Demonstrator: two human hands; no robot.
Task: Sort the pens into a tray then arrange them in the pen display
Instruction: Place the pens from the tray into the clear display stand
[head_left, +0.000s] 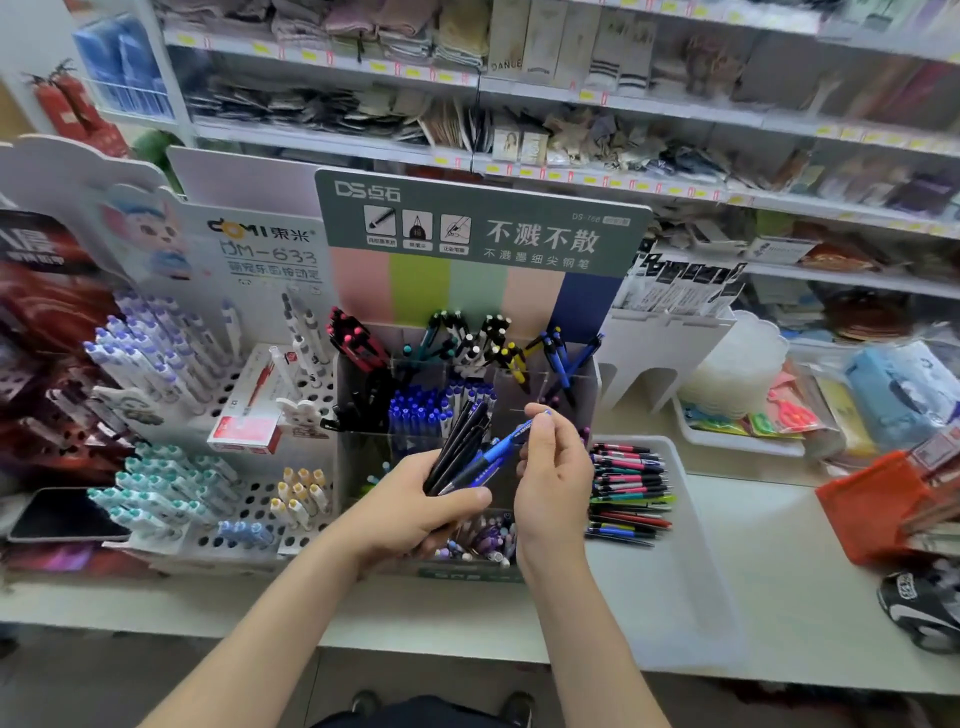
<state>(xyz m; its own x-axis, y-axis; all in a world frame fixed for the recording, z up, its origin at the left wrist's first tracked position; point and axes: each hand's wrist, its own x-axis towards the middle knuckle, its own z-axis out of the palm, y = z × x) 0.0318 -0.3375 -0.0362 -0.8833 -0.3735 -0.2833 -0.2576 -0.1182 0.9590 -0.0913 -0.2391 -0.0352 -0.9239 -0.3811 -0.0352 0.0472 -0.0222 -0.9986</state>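
Pens, dark-barrelled and fanned into a bundle (460, 447), sit in the left hand (415, 506). Its fingers and thumb curl round their lower ends, just above the front of the pen display (467, 374). One blue pen (496, 454) lies across the bundle. The right hand (553, 478) pinches its upper end between thumb and forefinger, with the other fingers loosely bent.

The blue pen seems to be coming out of the bundle, perhaps for the compartment packed with blue-capped pens (421, 410) just behind the hands. Just to the right, the white tray (696, 571) holds a stacked row of mixed pens (628, 493), so sorting looks far along and arranging is the step in hand.

The blue pen's lower end appears tucked among the dark barrels under the left thumb. A quick pull could drag neighbours loose and drop them into the front compartment of purple pens (483, 545) directly below. The left hand grips only the bottom ends, so the fan could splay and slip if the thumb eases. The display's dividers are clear and hard to read, so a pen could go into the wrong cell. A perforated stand (218, 467) of capped pens is close on the left, within reach of a careless forearm.
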